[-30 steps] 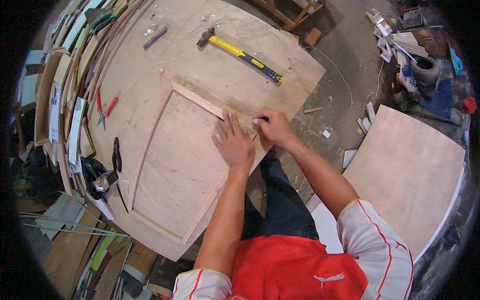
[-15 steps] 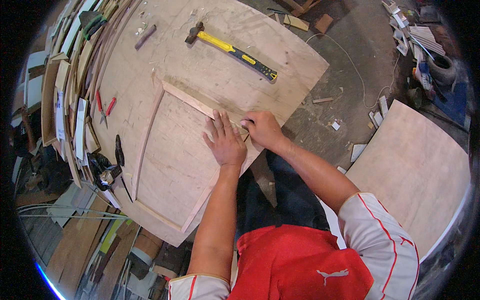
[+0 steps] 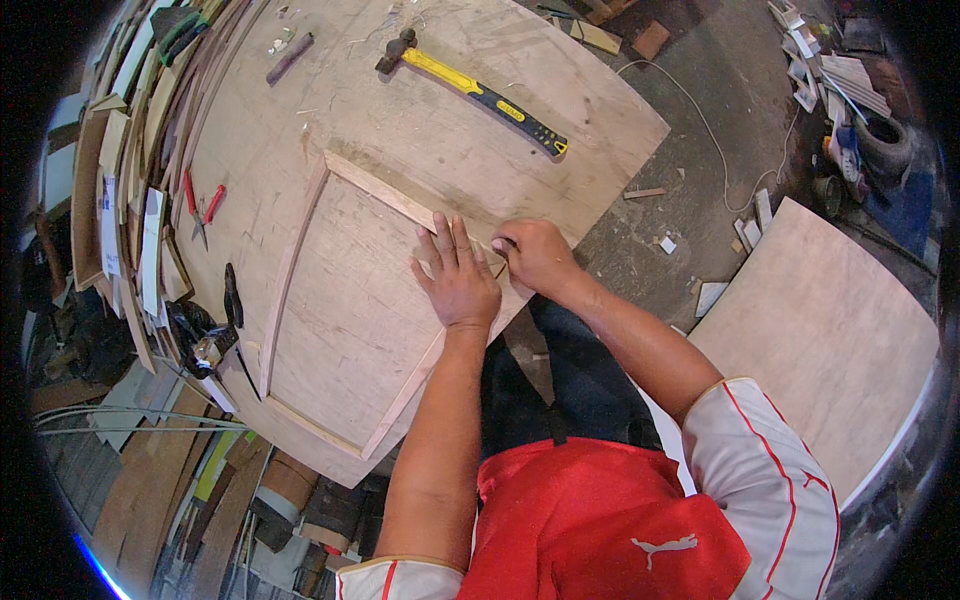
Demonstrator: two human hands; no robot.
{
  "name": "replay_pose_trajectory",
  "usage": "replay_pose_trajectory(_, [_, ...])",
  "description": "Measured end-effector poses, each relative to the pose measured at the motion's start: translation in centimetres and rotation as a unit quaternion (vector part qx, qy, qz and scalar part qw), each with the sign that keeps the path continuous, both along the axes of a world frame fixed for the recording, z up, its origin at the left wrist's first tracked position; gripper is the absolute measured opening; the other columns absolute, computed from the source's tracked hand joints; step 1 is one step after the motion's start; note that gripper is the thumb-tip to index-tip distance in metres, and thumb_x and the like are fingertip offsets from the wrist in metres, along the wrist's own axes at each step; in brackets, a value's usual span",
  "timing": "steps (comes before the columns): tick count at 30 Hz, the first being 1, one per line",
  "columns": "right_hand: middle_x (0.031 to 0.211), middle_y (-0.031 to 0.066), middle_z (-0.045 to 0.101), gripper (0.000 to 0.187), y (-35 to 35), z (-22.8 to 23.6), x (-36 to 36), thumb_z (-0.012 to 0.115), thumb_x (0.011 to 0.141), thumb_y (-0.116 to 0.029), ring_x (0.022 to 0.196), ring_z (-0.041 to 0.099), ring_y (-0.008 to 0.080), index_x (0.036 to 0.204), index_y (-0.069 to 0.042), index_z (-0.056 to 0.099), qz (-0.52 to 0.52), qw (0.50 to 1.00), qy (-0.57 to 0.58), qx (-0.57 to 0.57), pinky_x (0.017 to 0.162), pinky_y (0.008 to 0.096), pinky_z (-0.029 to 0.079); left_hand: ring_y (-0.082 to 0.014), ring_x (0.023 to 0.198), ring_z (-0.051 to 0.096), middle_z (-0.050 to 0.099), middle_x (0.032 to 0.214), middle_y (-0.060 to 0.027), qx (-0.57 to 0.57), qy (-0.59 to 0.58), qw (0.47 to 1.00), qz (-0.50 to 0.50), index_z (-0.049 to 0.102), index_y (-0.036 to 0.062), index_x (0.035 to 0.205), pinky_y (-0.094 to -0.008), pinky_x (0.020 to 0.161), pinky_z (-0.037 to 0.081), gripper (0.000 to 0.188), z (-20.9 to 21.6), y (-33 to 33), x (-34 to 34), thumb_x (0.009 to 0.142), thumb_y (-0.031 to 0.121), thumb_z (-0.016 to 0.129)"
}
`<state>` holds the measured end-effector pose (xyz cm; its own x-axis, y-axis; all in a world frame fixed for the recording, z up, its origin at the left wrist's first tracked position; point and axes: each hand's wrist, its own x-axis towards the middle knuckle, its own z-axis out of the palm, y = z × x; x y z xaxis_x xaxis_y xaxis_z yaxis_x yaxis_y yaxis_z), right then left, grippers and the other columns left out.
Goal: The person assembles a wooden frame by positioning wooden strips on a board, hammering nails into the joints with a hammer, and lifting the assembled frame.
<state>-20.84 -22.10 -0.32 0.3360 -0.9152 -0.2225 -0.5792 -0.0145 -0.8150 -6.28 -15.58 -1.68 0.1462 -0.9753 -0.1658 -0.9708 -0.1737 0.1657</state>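
Observation:
A frame of thin wooden strips [image 3: 378,187] lies on a plywood board [image 3: 240,130]. My left hand [image 3: 458,285] rests flat, fingers stretched, across the strip near the frame's right corner. Just beside it, at that same corner, my right hand [image 3: 540,258] is closed with thumb and fingers pressed together. Whatever it grips is small and dark, mostly hidden by the fingers. Beyond both hands, a hammer [image 3: 468,88] with a yellow and black handle lies on the board.
Red-handled pliers [image 3: 203,207] and a short dark stick [image 3: 290,58] lie on the board. Stacked wood offcuts [image 3: 112,190] line its left side. Another plywood sheet [image 3: 820,340] stands at right. A thin cable [image 3: 705,130] crosses the floor, where scraps are scattered.
The whole view has shifted slightly. Both hands stay at the frame's corner, the left still flat and the right still closed. The hammer lies where it was on the board.

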Motion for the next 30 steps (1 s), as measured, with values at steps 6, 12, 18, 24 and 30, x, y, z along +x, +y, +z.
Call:
replay_pose_trajectory(6, [0.093, 0.0224, 0.071, 0.016, 0.2, 0.5, -0.2, 0.069, 0.090, -0.015, 0.092, 0.068, 0.0439, 0.094, 0.000, 0.074, -0.013, 0.999, 0.000, 0.040, 0.083, 0.0516, 0.053, -0.0393, 0.160, 0.018, 0.018, 0.176, -0.0124, 0.003, -0.013, 1.000, -0.010, 0.034, 0.0096, 0.164, -0.0636, 0.123, 0.016, 0.062, 0.3, -0.2, -0.2, 0.106, 0.030, 0.041])
replay_pose_trajectory(12, [0.091, 0.0220, 0.072, 0.015, 0.6, 0.3, 0.1, 0.069, 0.090, -0.015, 0.090, 0.069, 0.0435, 0.093, -0.001, 0.074, -0.035, 0.999, -0.018, 0.029, 0.082, 0.0516, 0.054, -0.0394, 0.160, 0.018, 0.018, 0.176, -0.0129, -0.008, -0.027, 0.999, -0.016, 0.034, 0.0098, 0.164, -0.0634, 0.123, 0.016, 0.063, 0.2, -0.1, -0.1, 0.105, 0.030, 0.043])
replay_pose_trajectory(18, [0.091, 0.0218, 0.072, 0.015, 0.7, 0.3, 0.1, 0.070, 0.090, -0.016, 0.089, 0.069, 0.0434, 0.094, -0.002, 0.074, -0.028, 0.999, 0.010, 0.020, 0.080, 0.0513, 0.055, -0.0402, 0.161, 0.017, 0.016, 0.176, -0.0126, -0.012, -0.011, 1.000, -0.018, 0.033, 0.0100, 0.165, -0.0643, 0.123, 0.017, 0.064, 0.3, -0.1, 0.0, 0.105, 0.030, 0.045])
replay_pose_trajectory(24, [0.090, 0.0223, 0.071, 0.015, 1.0, 0.1, -0.2, 0.069, 0.090, -0.016, 0.088, 0.069, 0.0439, 0.093, -0.002, 0.073, -0.042, 0.999, -0.013, 0.022, 0.079, 0.0517, 0.054, -0.0405, 0.160, 0.017, 0.017, 0.176, -0.0122, -0.015, -0.014, 1.000, -0.020, 0.033, 0.0103, 0.165, -0.0648, 0.122, 0.018, 0.064, 0.2, -0.1, 0.0, 0.105, 0.030, 0.044])
replay_pose_trajectory(30, [0.090, 0.0222, 0.071, 0.015, 1.3, 0.0, -0.2, 0.068, 0.091, -0.017, 0.088, 0.069, 0.0439, 0.092, -0.002, 0.073, -0.049, 0.998, -0.012, 0.025, 0.079, 0.0516, 0.054, -0.0404, 0.160, 0.017, 0.017, 0.176, -0.0124, -0.006, -0.023, 1.000, -0.019, 0.034, 0.0102, 0.164, -0.0650, 0.122, 0.018, 0.063, 0.2, -0.1, -0.1, 0.106, 0.031, 0.043])
